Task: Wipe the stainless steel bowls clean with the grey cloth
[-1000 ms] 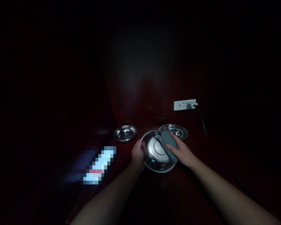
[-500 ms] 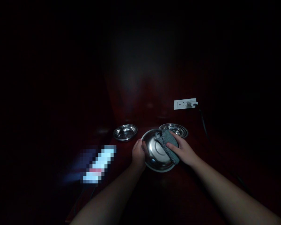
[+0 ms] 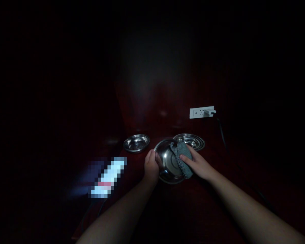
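A shiny steel bowl [image 3: 165, 166] is held up in front of me, its rounded surface catching the light. My left hand [image 3: 151, 167] grips the bowl's left rim, thumb near the edge and the other fingers hidden behind. On the bowl's right side, my right hand [image 3: 196, 163] is closed on a grey-green cloth [image 3: 185, 161] and presses it against the metal. Part of the cloth drapes across the bowl's surface.
Behind the bowl on the dark red surface stand a steel dish [image 3: 136, 143] at left and several stacked steel plates [image 3: 199, 142] at right. A glowing, pixelated screen [image 3: 108, 178] lies left. A wall socket [image 3: 202, 112] holds a plug, with a dark cable [image 3: 221, 132] below.
The bowl has tilted slightly, so its bright reflection is smaller and dimmer. The cloth and both hands have shifted only a little.
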A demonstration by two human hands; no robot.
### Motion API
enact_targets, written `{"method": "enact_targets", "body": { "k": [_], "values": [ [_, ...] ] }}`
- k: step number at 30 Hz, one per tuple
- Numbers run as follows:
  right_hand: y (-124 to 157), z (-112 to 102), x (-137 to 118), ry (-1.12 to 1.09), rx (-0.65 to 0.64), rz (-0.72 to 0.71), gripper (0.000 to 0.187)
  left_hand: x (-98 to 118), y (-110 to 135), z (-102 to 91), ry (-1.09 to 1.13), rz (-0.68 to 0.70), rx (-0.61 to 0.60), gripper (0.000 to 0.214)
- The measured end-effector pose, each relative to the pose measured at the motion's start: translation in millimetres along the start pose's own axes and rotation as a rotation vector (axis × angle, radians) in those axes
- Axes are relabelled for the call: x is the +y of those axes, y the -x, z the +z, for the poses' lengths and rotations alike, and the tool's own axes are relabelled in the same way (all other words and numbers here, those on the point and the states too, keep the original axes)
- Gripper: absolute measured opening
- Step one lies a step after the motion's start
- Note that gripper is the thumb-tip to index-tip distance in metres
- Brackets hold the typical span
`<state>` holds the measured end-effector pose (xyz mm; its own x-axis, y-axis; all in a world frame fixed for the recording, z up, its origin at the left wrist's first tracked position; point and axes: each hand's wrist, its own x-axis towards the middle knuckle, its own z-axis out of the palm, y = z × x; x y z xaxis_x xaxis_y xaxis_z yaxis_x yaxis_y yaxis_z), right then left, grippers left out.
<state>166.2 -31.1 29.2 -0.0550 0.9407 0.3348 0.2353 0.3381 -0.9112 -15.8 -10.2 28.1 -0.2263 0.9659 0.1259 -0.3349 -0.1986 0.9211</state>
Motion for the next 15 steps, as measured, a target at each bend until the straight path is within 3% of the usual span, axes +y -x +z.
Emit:
{"method": "enact_targets", "body": {
  "k": [7,15],
  "values": [
    [0.3,-0.9,-3.9,0.006,0.055,-0.078,0.054,5.8,5.2,3.3,0.023,-0.070,0.048,0.018],
    [1.2,6.6,-7.1,-0.194,0.035,0.050,0.059,7.5,7.5,3.6,0.055,-0.035,0.008,0.020]
  ]
}}
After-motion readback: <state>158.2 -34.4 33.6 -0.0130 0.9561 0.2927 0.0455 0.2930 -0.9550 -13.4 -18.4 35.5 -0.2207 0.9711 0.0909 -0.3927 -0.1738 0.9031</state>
